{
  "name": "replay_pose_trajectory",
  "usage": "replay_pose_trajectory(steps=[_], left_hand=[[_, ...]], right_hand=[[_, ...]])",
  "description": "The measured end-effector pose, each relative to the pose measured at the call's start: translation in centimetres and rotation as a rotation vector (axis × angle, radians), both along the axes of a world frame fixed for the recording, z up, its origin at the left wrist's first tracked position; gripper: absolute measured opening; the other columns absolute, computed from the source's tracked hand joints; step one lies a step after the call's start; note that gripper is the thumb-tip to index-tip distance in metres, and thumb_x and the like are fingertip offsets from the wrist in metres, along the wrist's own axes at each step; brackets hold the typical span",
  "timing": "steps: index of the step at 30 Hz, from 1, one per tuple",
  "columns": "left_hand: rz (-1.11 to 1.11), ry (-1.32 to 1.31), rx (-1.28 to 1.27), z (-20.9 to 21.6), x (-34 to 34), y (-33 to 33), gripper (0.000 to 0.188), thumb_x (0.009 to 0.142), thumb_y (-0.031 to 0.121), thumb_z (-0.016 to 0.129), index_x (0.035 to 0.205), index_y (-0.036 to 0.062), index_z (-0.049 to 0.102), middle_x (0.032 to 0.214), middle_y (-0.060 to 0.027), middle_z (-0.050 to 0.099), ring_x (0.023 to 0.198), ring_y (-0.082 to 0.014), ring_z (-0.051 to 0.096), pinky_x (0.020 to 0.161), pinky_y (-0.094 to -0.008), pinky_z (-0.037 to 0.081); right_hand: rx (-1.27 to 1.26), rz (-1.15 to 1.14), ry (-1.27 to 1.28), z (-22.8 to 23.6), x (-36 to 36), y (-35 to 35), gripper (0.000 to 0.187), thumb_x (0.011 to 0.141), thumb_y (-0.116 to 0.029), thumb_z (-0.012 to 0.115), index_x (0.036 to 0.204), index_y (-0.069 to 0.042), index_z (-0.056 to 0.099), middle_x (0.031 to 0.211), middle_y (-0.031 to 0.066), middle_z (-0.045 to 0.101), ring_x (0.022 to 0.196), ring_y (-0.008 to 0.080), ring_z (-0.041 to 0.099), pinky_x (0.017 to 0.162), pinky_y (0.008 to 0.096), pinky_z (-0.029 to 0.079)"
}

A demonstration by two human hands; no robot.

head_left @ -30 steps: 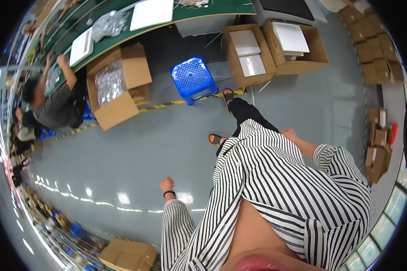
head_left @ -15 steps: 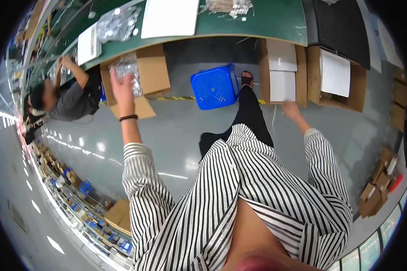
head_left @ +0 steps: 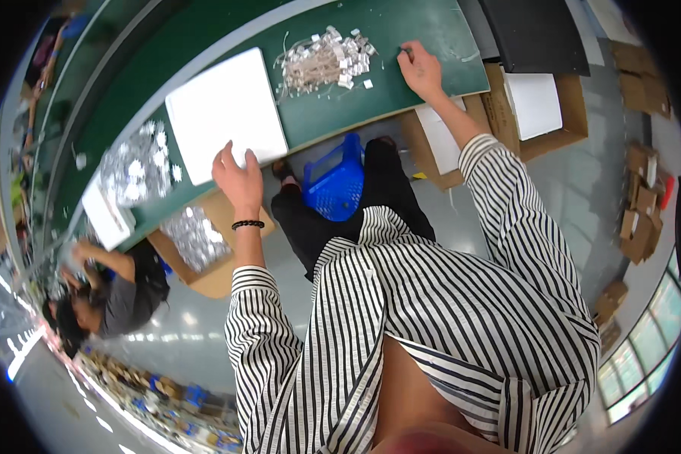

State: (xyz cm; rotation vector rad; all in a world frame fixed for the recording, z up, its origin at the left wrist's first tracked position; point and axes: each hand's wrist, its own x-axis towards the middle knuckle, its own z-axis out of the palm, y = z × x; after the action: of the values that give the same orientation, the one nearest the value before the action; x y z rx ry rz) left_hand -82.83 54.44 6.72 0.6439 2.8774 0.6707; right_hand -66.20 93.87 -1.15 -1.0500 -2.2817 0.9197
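My left hand (head_left: 238,178) is open, its fingers apart over the near edge of a flat white rectangular board or box (head_left: 223,106) on the green worktable. Whether the fingertips press on it is hard to tell. My right hand (head_left: 422,72) is closed over the table's right part, thumb and fingers curled together. Something small and dark shows by its fingertips, too small to name. Between the hands, farther back, lies a pile of small white connectors with beige leads (head_left: 329,62). Left of the white board is a heap of silvery-white small parts in clear bags (head_left: 136,163).
Between my legs stands a blue plastic stool (head_left: 337,189). Cardboard boxes under the table's edge hold silvery packs (head_left: 195,238) and white sheets (head_left: 533,106). A co-worker (head_left: 121,291) works at the far left near a white box (head_left: 106,216). A black surface (head_left: 533,34) adjoins on the right.
Both my hands have moved forward from in front of the table to over it. My body has come closer, with the stool now between my legs. The view has turned and shifted.
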Motion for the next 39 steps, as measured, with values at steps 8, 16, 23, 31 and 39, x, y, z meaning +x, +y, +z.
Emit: replay_pose_trajectory(steps=[8, 16, 23, 31, 39], left_hand=[[-0.17, 0.351, 0.035, -8.7, -5.4, 4.8, 0.054, 0.096, 0.031, 0.062, 0.142, 0.0053, 0.053, 0.148, -0.0265, 0.04, 0.138, -0.0474, 0.034, 0.115, -0.0574, 0.026], [-0.143, 0.327, 0.158, -7.8, -4.1, 3.9, 0.062, 0.091, 0.034, 0.063, 0.141, 0.0006, 0.051, 0.149, -0.0303, 0.036, 0.142, -0.0568, 0.026, 0.116, -0.0643, 0.021], [0.022, 0.4, 0.321, -8.3, -3.4, 4.5, 0.054, 0.088, 0.029, 0.066, 0.132, -0.0019, 0.058, 0.142, -0.0269, 0.047, 0.137, -0.0484, 0.036, 0.114, -0.0562, 0.03], [0.234, 0.532, 0.141, -5.4, -15.3, -7.9, 0.038, 0.088, 0.016, 0.067, 0.124, 0.003, 0.066, 0.109, -0.0165, 0.068, 0.093, -0.035, 0.067, 0.082, -0.042, 0.054], [0.048, 0.493, -0.207, -7.2, -23.8, -11.3, 0.034, 0.096, 0.029, 0.059, 0.118, 0.0059, 0.071, 0.111, -0.0161, 0.07, 0.093, -0.0418, 0.066, 0.086, -0.044, 0.055]], right_hand=[[0.272, -0.135, -0.189, -0.5, -0.5, -2.6, 0.027, 0.096, -0.033, 0.064, 0.103, -0.008, 0.071, 0.079, 0.0057, 0.071, 0.066, 0.0229, 0.061, 0.064, 0.0319, 0.049], [0.09, 0.128, -0.047, -0.1, -1.8, -3.0, 0.021, 0.099, -0.024, 0.067, 0.106, -0.004, 0.071, 0.08, -0.0015, 0.063, 0.068, 0.0096, 0.048, 0.063, 0.0225, 0.04], [0.088, 0.159, 0.05, -0.5, -3.0, -3.1, 0.024, 0.1, -0.024, 0.065, 0.106, -0.001, 0.071, 0.081, -0.0011, 0.064, 0.067, 0.0081, 0.046, 0.062, 0.0209, 0.037], [-0.237, 0.143, 0.304, -0.6, -1.6, -1.4, 0.027, 0.103, -0.019, 0.058, 0.123, -0.001, 0.067, 0.091, 0.007, 0.069, 0.066, 0.0094, 0.051, 0.063, 0.0204, 0.04], [-0.658, 0.197, 0.665, 2.6, -2.2, -2.9, 0.037, 0.103, -0.012, 0.055, 0.138, 0.002, 0.054, 0.118, 0.0153, 0.069, 0.081, 0.0192, 0.067, 0.069, 0.0234, 0.05]])
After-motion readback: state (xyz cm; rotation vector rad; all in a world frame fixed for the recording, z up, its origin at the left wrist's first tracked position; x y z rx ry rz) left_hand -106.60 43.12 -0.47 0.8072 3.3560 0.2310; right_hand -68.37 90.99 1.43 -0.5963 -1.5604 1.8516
